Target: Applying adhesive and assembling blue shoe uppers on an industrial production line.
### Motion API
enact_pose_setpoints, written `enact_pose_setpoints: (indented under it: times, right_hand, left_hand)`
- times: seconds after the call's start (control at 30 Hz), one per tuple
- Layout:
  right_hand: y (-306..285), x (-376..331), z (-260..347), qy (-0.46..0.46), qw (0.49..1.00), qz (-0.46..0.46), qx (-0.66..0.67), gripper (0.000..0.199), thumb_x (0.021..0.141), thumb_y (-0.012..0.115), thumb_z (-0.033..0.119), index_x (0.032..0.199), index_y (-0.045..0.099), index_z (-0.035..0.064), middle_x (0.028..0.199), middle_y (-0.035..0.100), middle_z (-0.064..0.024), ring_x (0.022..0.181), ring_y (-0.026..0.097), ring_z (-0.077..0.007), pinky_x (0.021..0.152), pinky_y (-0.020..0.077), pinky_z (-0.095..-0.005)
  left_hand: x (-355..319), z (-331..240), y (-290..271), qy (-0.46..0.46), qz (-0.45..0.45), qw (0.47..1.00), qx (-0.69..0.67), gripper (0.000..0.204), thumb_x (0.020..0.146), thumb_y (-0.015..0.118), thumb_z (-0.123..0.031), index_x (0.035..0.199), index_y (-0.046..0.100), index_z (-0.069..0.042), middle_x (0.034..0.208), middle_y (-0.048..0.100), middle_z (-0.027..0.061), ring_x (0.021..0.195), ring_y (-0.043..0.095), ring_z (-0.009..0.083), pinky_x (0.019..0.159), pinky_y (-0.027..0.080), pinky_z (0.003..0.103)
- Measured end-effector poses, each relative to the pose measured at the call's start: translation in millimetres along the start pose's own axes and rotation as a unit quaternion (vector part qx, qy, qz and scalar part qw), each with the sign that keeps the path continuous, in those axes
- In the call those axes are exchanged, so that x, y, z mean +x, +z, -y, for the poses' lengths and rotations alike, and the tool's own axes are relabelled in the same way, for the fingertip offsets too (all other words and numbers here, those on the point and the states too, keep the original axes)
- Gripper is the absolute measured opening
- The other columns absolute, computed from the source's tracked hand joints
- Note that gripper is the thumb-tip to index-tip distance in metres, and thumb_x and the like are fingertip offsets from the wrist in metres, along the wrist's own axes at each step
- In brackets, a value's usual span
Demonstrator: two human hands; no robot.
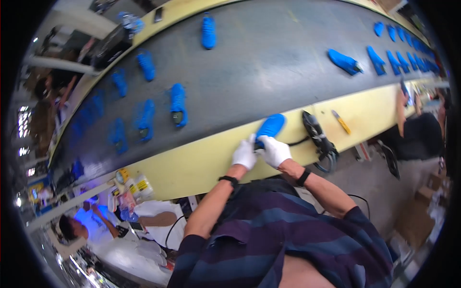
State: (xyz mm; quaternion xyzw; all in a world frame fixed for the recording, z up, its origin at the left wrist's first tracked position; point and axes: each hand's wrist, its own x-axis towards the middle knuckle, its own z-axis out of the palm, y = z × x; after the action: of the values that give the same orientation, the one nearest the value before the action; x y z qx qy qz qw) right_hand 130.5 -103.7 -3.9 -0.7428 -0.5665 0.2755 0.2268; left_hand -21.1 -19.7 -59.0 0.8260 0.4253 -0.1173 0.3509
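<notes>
A blue shoe [272,125] points away from me over the yellow ledge of the bench. My left hand [245,152], in a white glove, is closed at the shoe's heel end. Close beside it, my gloved right hand [274,151] is closed on the same end from the right. The fingertips of both hands partly cover the heel and opening. Right of the shoe lies a black tool [315,132] with a cable and hose, and beyond it a yellow-handled knife [342,122].
A dark conveyor belt [269,62] runs past the ledge [192,168], bearing several blue shoes, such as a shoe [178,105] and a tilted shoe [344,61]. People work at the far left and right. Tape and bottles [137,185] stand at the ledge's left end.
</notes>
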Motion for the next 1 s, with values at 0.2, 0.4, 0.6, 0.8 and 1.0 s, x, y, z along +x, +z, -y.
enact_pose_setpoints:
  times: [0.2,0.4,0.6,0.8,1.0]
  right_hand:
    - [-9.7,33.5,-17.0,0.024,0.982,0.11,-0.152,0.02,0.094,0.06,0.015,0.112,0.055,0.0067,0.082,0.073,-0.0243,0.077,0.073,-0.046,0.065,0.0565,-0.0564]
    - [-3.3,54.4,7.3,-0.035,0.943,0.178,-0.278,0.019,0.092,0.063,0.018,0.106,0.061,0.0044,0.078,0.074,-0.0205,0.072,0.075,-0.0406,0.062,0.0579,-0.0526]
    - [4.4,64.3,4.7,-0.077,0.927,0.18,-0.321,0.019,0.1,0.06,0.025,0.099,0.063,0.0062,0.073,0.073,-0.0189,0.068,0.075,-0.0374,0.059,0.0566,-0.0501]
    - [1.9,59.7,11.8,-0.046,0.943,0.185,-0.272,0.017,0.089,0.064,0.013,0.104,0.062,0.0039,0.075,0.073,-0.0229,0.07,0.074,-0.0426,0.062,0.0563,-0.0544]
    - [9.1,50.8,0.2,-0.046,0.941,0.159,-0.296,0.017,0.092,0.065,0.018,0.103,0.064,0.0053,0.073,0.073,-0.0201,0.068,0.075,-0.0393,0.058,0.0578,-0.051]
  left_hand:
    - [15.2,-21.5,11.9,-0.009,-0.021,0.999,-0.037,0.048,0.102,0.056,-0.026,0.147,0.047,-0.013,0.117,0.066,0.0261,0.104,0.07,0.0474,0.087,0.057,0.058]
    - [6.9,-20.8,9.6,-0.068,-0.033,0.997,-0.024,0.034,0.105,0.049,-0.024,0.135,0.052,-0.011,0.118,0.067,0.024,0.103,0.072,0.0437,0.085,0.058,0.056]
    - [15.9,-9.5,13.7,-0.069,0.002,0.996,-0.063,0.034,0.107,0.045,-0.029,0.135,0.054,-0.011,0.118,0.069,0.0233,0.1,0.073,0.0437,0.083,0.059,0.056]
    - [16.5,-7.8,19.2,-0.081,-0.016,0.994,-0.073,0.031,0.106,0.047,-0.025,0.128,0.057,-0.005,0.122,0.07,0.0252,0.104,0.074,0.0426,0.083,0.06,0.055]
    - [12.4,-21.3,1.3,-0.079,-0.009,0.992,-0.095,0.03,0.102,0.051,-0.021,0.125,0.058,-0.003,0.12,0.07,0.0279,0.106,0.072,0.0452,0.087,0.059,0.056]
